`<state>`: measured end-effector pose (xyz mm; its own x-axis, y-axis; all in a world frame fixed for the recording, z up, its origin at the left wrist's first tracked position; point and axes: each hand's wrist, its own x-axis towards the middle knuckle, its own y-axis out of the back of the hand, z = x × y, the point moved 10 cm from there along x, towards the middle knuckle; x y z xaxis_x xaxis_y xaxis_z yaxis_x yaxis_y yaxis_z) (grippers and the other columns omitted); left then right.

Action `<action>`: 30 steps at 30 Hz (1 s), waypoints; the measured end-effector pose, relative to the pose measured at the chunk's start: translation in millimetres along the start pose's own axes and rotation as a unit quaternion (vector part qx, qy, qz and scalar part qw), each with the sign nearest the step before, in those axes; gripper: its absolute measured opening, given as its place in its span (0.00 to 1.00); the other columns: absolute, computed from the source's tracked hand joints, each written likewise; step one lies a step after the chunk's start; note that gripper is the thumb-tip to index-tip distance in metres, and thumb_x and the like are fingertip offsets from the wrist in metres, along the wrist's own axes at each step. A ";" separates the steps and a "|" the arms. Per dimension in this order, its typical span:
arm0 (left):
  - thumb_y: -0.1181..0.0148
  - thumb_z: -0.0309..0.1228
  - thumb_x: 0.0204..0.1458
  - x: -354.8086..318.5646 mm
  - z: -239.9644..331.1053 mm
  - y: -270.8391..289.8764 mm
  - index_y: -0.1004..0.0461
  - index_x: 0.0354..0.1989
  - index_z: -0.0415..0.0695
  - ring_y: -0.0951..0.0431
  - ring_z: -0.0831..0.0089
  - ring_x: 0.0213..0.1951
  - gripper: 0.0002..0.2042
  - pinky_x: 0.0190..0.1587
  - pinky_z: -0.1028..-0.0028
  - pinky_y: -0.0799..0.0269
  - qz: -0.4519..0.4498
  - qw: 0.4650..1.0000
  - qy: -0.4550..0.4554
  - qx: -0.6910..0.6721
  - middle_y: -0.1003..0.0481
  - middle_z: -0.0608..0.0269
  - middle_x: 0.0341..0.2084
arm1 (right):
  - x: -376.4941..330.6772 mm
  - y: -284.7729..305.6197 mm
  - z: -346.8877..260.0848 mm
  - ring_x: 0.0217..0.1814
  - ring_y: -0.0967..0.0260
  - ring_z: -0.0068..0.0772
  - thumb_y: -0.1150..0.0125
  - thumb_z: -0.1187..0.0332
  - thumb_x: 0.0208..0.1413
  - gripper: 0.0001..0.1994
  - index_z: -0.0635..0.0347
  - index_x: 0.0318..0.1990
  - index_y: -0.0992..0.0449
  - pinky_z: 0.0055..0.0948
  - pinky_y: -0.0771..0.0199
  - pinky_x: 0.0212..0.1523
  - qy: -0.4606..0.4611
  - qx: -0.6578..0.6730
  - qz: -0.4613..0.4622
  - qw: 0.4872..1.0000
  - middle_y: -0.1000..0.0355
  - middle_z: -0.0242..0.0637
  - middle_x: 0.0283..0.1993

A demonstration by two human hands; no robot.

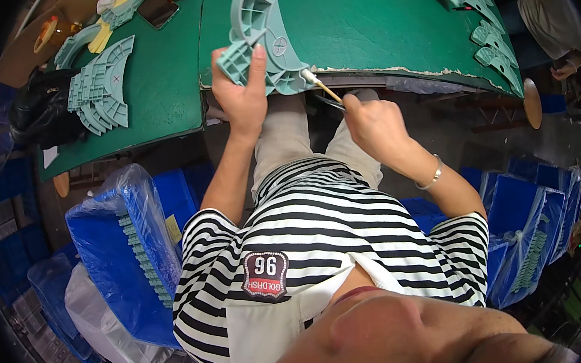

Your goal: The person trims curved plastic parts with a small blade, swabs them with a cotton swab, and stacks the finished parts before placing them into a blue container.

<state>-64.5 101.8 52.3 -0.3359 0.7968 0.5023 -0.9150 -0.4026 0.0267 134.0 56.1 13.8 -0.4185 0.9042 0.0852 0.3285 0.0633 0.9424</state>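
Presently, your left grip (245, 105): clamped on the curved green part (277, 32) | part: over the near edge of the desk (373, 26), long axis pointing away from you | your right grip (376, 124): closed around a white-tipped stick (329, 92), tip at its near right corner

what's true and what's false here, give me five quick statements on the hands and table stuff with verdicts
1. The left hand grips a green plastic part. True.
2. The right hand is empty. False: it holds a thin stick with a white tip.
3. A black bag is beside a stack of green parts. True.
4. The phone is on the right side of the table. False: it is on the left.
5. A bracelet circles the right wrist. True.
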 end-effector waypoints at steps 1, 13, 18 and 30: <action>0.38 0.30 0.51 1.2 0.4 -1.5 0.32 0.31 0.40 0.33 0.84 0.28 0.09 0.33 0.80 0.36 -0.001 1.000 -0.002 -0.001 0.30 0.70 0.25 | 5.1 -5.0 -0.3 0.16 0.34 0.49 0.45 0.72 0.49 0.04 0.61 0.27 0.33 0.43 0.38 0.18 -0.012 -0.029 0.009 0.999 0.36 0.43 0.13; 0.40 0.28 0.51 8.6 -24.5 20.4 0.32 0.40 0.36 0.30 0.79 0.36 0.12 0.42 0.78 0.35 0.061 0.997 0.025 -0.047 0.28 0.64 0.35 | 4.3 -13.2 25.8 0.15 0.36 0.40 0.49 0.70 0.50 0.08 0.61 0.23 0.28 0.37 0.39 0.19 -0.052 0.279 -0.077 0.956 0.35 0.41 0.13; 0.40 0.29 0.51 11.1 -17.4 12.8 0.32 0.38 0.37 0.31 0.78 0.35 0.11 0.42 0.77 0.35 0.061 0.997 0.008 -0.049 0.29 0.65 0.31 | 14.9 -17.6 8.7 0.16 0.37 0.49 0.49 0.69 0.51 0.08 0.64 0.27 0.29 0.42 0.38 0.21 -0.018 0.285 -0.023 0.958 0.36 0.46 0.14; 0.34 0.35 0.42 170.1 -34.8 -78.9 0.27 0.39 0.43 0.24 0.64 0.37 0.16 0.40 0.69 0.31 -0.241 0.922 -0.189 0.236 0.25 0.58 0.33 | 12.8 32.3 71.8 0.25 0.33 0.46 0.47 0.71 0.50 0.03 0.60 0.30 0.30 0.39 0.36 0.26 -0.067 0.214 0.163 0.961 0.34 0.43 0.22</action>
<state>-57.2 284.7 105.6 0.2669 0.7568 0.5967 -0.7090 -0.2652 0.6534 200.0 100.1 22.2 -0.1315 0.9500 0.2833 0.7542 -0.0896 0.6505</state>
